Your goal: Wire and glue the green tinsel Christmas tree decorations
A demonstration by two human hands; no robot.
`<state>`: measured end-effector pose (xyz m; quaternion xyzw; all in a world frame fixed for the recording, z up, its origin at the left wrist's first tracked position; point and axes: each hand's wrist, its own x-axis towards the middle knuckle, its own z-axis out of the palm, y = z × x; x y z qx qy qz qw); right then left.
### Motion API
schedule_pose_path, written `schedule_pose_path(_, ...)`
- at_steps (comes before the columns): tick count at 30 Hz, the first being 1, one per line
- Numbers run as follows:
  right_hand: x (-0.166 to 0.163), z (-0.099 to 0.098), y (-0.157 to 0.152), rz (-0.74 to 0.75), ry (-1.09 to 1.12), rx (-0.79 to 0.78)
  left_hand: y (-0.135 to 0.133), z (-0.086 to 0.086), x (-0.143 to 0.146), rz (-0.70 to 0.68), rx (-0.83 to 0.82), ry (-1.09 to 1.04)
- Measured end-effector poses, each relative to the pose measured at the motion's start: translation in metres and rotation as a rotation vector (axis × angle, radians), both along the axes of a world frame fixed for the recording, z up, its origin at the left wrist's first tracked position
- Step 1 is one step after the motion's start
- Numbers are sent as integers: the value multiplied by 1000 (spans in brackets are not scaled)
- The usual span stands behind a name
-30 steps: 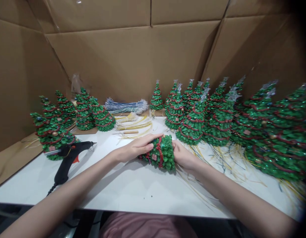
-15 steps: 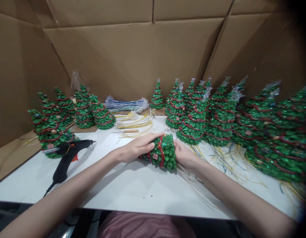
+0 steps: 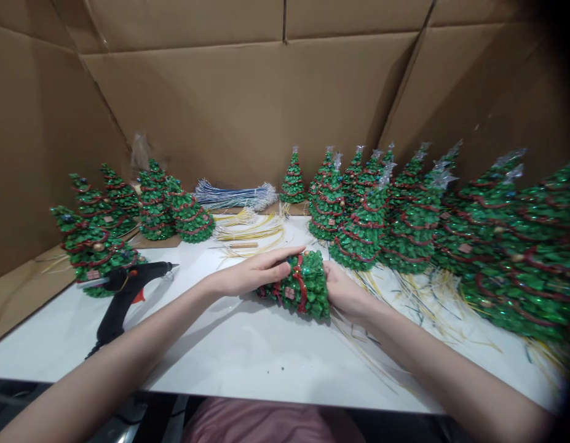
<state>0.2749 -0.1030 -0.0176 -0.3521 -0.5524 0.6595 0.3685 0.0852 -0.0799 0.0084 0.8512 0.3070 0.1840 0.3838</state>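
Note:
A small green Christmas tree figurine [image 3: 307, 286] with red garlands lies on its side on the white table, its base turned right. My left hand [image 3: 261, 271] is wrapped over its upper part, holding it down. At the base, my right hand [image 3: 342, 288] is curled with its fingertips hidden against or inside the underside; what they grip cannot be made out. Thin pale wires [image 3: 365, 354] trail over the table below the right wrist. To the left rests a black glue gun [image 3: 123, 295], nozzle pointing right. A wooden-handled awl [image 3: 243, 245] lies behind the left hand.
Many trees with clear star tops [image 3: 409, 227] crowd the right side, wires spilling from under them. Several trees without stars [image 3: 158, 200] stand at the left. Bundles of blue-white wires [image 3: 233, 194] and yellow wires [image 3: 250, 227] lie at the back, before cardboard walls [image 3: 220, 104].
Almost nothing differs. Both hands stay on the lying tree, with only a slight shift of the left hand and forearm.

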Motion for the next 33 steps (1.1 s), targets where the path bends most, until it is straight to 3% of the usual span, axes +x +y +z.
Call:
schedule_pose_path(9,1,-2,1,5,15,37,7,10,6,-43,25,41)
schedule_pose_path(22,3,-9,4,-66,-40,121,3,8,10,-59,91,123)
schedule_pose_path(33,2,-6,2,-31,-7,108,0,8,11,-44,118,143)
